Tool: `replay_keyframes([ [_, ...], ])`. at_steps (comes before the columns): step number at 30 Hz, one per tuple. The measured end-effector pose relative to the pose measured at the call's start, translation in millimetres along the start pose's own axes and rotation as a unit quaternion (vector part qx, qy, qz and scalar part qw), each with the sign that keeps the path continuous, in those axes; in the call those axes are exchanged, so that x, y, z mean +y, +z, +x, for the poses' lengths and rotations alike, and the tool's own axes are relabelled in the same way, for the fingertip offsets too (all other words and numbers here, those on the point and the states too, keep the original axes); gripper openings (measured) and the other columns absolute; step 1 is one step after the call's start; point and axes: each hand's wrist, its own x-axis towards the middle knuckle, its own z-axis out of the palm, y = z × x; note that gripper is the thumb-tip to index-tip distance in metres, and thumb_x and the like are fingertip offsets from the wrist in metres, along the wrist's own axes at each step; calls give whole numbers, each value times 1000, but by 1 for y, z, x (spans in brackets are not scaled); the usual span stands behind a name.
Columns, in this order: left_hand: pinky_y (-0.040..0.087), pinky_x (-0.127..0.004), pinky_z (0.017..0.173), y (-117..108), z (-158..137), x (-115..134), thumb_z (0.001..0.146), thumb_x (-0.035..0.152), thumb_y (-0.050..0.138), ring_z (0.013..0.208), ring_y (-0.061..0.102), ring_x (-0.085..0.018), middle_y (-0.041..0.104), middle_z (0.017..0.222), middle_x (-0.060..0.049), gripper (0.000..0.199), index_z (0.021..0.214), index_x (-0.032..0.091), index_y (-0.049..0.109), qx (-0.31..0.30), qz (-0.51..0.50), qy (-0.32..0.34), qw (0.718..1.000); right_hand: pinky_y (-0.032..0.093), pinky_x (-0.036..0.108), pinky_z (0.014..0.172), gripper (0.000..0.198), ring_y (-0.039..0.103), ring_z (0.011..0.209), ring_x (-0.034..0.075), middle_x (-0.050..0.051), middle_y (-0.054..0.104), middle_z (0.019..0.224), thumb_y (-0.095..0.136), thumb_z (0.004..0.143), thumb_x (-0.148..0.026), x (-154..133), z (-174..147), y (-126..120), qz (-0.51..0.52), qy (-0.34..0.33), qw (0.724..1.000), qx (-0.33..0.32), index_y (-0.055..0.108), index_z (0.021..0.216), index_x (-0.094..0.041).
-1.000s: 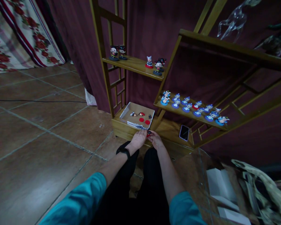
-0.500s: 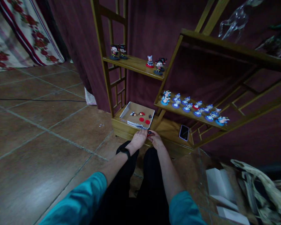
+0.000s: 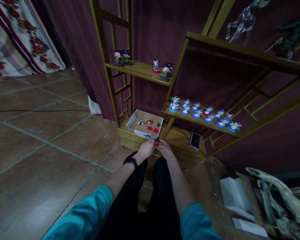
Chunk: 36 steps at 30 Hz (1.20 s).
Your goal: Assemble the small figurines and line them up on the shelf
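Observation:
Between my two hands is a small red-and-black figurine [image 3: 157,142], in front of the cardboard box. My left hand [image 3: 147,148] grips it from the left, and my right hand [image 3: 165,149] has its fingers on it from the right. Fingers cover part of the figurine. Just beyond them, the shallow open box [image 3: 144,134] stands on the low shelf. Lying in it are a red figure piece [image 3: 149,122], a black-and-white figure piece [image 3: 141,122], a small dark piece [image 3: 158,124] and two red discs [image 3: 149,128].
A phone [image 3: 195,140] lies on the low shelf at right. Several blue-and-white figurines [image 3: 197,114] stand on the middle shelf, dark-haired figurines [image 3: 166,71] on the upper one. A glass horse [image 3: 245,21] is higher up. White boxes [image 3: 236,196] lie on the floor at right.
The figurine in my hands has turned or lifted slightly, and more of its red part shows. Both hands stay together at it. The view has shifted a little.

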Motion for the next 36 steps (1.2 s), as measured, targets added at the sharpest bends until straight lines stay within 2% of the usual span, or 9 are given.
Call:
replay_keyframes([
  [5, 39, -29, 83, 1, 3, -5, 78, 26, 50, 98, 53, -23, 55, 106, -15, 30, 105, 15, 48, -16, -56, -44, 997, 47, 29, 79, 34, 62, 73, 12, -1, 67, 76, 55, 55, 2, 0, 0, 1, -3, 4, 1000, -8, 60, 82, -18],
  [11, 40, -28, 80, 6, 7, -11, 76, 24, 52, 93, 56, -22, 59, 101, -13, 27, 102, 16, 51, 9, -82, -41, 996, 46, 31, 83, 33, 62, 77, 13, 0, 68, 79, 57, 58, 1, 0, 1, 1, 4, 7, 1000, -21, 61, 85, -18],
  [21, 42, -29, 77, 7, 11, -17, 74, 22, 54, 86, 58, -21, 62, 90, -10, 27, 99, 14, 56, 12, -141, -48, 989, 44, 32, 85, 29, 62, 80, 13, 2, 68, 81, 62, 57, -4, 2, 4, 1, 23, 17, 999, -16, 63, 83, -17],
  [30, 42, -29, 76, 13, 16, -24, 72, 21, 54, 77, 56, -16, 63, 82, -5, 23, 92, 14, 59, 7, -249, -77, 965, 44, 33, 86, 29, 62, 86, 15, 3, 68, 86, 66, 56, -8, -2, 2, 4, 22, 10, 1000, -14, 63, 84, -16],
  [36, 43, -29, 77, 13, 17, -24, 69, 21, 55, 80, 56, -17, 64, 85, -4, 26, 94, 15, 61, 17, -338, -87, 937, 46, 31, 84, 28, 62, 85, 15, 2, 68, 85, 67, 56, -10, -4, -2, 7, 18, -3, 1000, -10, 62, 83, -17],
])
